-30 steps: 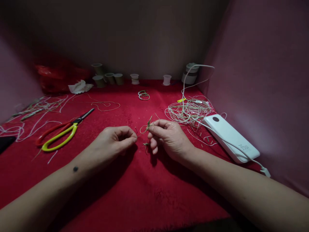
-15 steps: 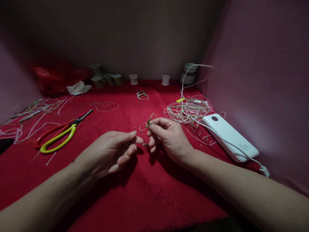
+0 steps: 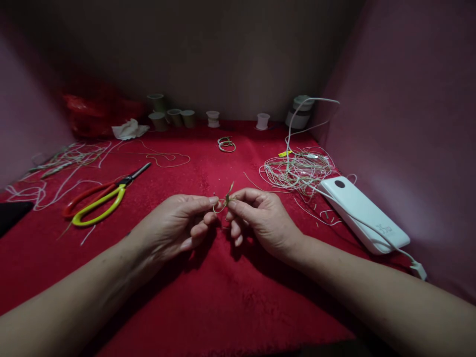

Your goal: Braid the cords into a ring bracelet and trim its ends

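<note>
Now the small knotted loop of pale green cord sits pinched from both sides, just above the red cloth tabletop at its middle. Half a second ago only the right hand had it; the left hand lay open-fingered beside it and has since come in, thumb and forefinger closing on the loop's left end. The right thumb and forefinger grip the other end, the remaining fingers curled loosely under. So the piece has gone from held to worked between two hands, though the knot itself is too small to read. Off to the right lie a tangle of pale cord and a white power bank; to the left, red-and-yellow-handled scissors.
</note>
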A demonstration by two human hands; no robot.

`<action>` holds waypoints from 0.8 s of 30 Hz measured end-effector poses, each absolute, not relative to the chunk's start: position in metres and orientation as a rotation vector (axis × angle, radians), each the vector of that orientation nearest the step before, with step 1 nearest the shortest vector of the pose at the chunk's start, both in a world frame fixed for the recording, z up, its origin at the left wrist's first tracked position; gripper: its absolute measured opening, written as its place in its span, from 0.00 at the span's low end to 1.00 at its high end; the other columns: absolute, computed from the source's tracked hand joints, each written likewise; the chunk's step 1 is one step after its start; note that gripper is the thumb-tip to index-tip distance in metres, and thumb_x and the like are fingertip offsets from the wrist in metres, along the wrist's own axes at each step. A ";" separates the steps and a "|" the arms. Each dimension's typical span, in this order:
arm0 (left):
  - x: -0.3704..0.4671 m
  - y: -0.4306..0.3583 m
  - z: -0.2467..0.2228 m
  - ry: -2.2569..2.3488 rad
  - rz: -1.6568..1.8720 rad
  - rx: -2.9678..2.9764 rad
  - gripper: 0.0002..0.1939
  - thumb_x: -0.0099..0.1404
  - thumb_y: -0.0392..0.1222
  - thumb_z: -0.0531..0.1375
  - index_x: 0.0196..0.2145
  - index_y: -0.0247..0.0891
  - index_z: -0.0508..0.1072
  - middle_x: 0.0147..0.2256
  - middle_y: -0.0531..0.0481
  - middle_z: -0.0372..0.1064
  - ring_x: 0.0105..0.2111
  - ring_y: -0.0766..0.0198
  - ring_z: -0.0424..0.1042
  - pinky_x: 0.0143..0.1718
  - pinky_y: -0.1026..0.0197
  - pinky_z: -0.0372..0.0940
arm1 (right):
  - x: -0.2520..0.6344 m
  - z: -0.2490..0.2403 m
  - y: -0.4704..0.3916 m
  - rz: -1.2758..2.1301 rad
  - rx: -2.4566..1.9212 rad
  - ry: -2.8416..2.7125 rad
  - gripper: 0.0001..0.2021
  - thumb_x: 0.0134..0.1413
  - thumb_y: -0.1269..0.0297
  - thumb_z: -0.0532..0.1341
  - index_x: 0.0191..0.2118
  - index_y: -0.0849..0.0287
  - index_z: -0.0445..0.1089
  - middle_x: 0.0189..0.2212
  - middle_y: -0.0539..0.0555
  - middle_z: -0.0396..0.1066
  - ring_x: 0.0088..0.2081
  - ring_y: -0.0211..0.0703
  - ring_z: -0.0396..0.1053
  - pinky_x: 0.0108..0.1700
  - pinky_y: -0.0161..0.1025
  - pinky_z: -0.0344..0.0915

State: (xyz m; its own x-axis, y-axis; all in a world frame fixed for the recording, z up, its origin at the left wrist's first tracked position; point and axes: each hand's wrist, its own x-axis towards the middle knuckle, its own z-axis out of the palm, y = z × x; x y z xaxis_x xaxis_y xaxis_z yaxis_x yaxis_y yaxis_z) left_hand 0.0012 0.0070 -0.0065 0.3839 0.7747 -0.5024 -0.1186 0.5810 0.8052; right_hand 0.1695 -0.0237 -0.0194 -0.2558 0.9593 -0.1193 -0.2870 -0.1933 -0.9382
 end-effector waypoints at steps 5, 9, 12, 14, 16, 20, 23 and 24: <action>0.002 0.007 -0.003 1.050 0.629 0.797 0.10 0.59 0.36 0.60 0.21 0.33 0.70 0.15 0.56 0.59 0.10 0.78 0.51 0.07 0.76 0.48 | 0.170 -0.020 -0.023 1.655 -0.950 -1.058 0.07 0.54 0.63 0.61 0.30 0.61 0.66 0.20 0.46 0.68 0.15 0.30 0.66 0.14 0.25 0.59; 0.001 0.007 -0.002 1.133 0.577 0.853 0.11 0.60 0.41 0.59 0.22 0.33 0.71 0.14 0.55 0.60 0.09 0.76 0.51 0.05 0.75 0.47 | 0.171 -0.019 -0.022 1.608 -0.975 -1.042 0.06 0.55 0.65 0.60 0.30 0.61 0.65 0.19 0.46 0.68 0.15 0.30 0.65 0.15 0.26 0.61; 0.001 0.007 -0.003 1.152 0.480 0.880 0.12 0.62 0.43 0.58 0.26 0.32 0.74 0.14 0.54 0.62 0.08 0.75 0.52 0.05 0.75 0.47 | 0.172 -0.019 -0.020 1.592 -0.987 -1.046 0.06 0.56 0.66 0.59 0.30 0.61 0.65 0.20 0.46 0.69 0.16 0.30 0.65 0.15 0.25 0.61; 0.001 0.007 -0.003 1.125 0.435 0.890 0.13 0.64 0.43 0.57 0.28 0.32 0.75 0.14 0.53 0.62 0.08 0.75 0.53 0.05 0.75 0.48 | 0.172 -0.019 -0.020 1.602 -0.975 -1.052 0.05 0.55 0.66 0.59 0.30 0.61 0.65 0.22 0.47 0.71 0.16 0.30 0.66 0.15 0.25 0.61; 0.000 0.005 -0.004 1.099 0.418 0.894 0.14 0.64 0.44 0.56 0.29 0.32 0.75 0.14 0.53 0.62 0.08 0.75 0.53 0.05 0.75 0.48 | 0.171 -0.019 -0.021 1.611 -0.964 -1.061 0.05 0.55 0.66 0.59 0.30 0.61 0.65 0.23 0.48 0.72 0.17 0.30 0.66 0.15 0.26 0.62; -0.002 0.003 0.000 1.146 0.449 0.905 0.14 0.61 0.46 0.59 0.25 0.33 0.73 0.13 0.56 0.60 0.07 0.76 0.51 0.05 0.75 0.46 | 0.171 -0.018 -0.022 1.573 -0.992 -1.070 0.07 0.55 0.64 0.60 0.30 0.61 0.65 0.19 0.47 0.69 0.16 0.30 0.65 0.15 0.25 0.60; -0.003 0.003 0.002 1.198 0.393 0.879 0.14 0.59 0.48 0.61 0.23 0.34 0.72 0.13 0.55 0.60 0.06 0.75 0.51 0.05 0.75 0.46 | 0.172 -0.017 -0.022 1.529 -1.014 -1.068 0.07 0.55 0.63 0.60 0.30 0.60 0.65 0.17 0.45 0.67 0.15 0.30 0.65 0.15 0.25 0.59; -0.002 0.003 0.002 1.194 0.358 0.868 0.14 0.60 0.48 0.60 0.24 0.33 0.73 0.13 0.54 0.62 0.06 0.75 0.52 0.04 0.75 0.46 | 0.172 -0.017 -0.022 1.526 -1.012 -1.072 0.07 0.55 0.63 0.60 0.30 0.60 0.65 0.17 0.45 0.67 0.15 0.30 0.65 0.15 0.25 0.59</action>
State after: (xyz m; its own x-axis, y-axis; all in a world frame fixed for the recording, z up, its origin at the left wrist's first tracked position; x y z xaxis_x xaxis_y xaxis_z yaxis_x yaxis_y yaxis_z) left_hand -0.0023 0.0027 0.0016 0.3618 0.6615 -0.6570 0.1904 0.6374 0.7466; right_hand 0.1717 -0.0220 -0.0171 -0.1768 0.9799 -0.0926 -0.2455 -0.1350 -0.9599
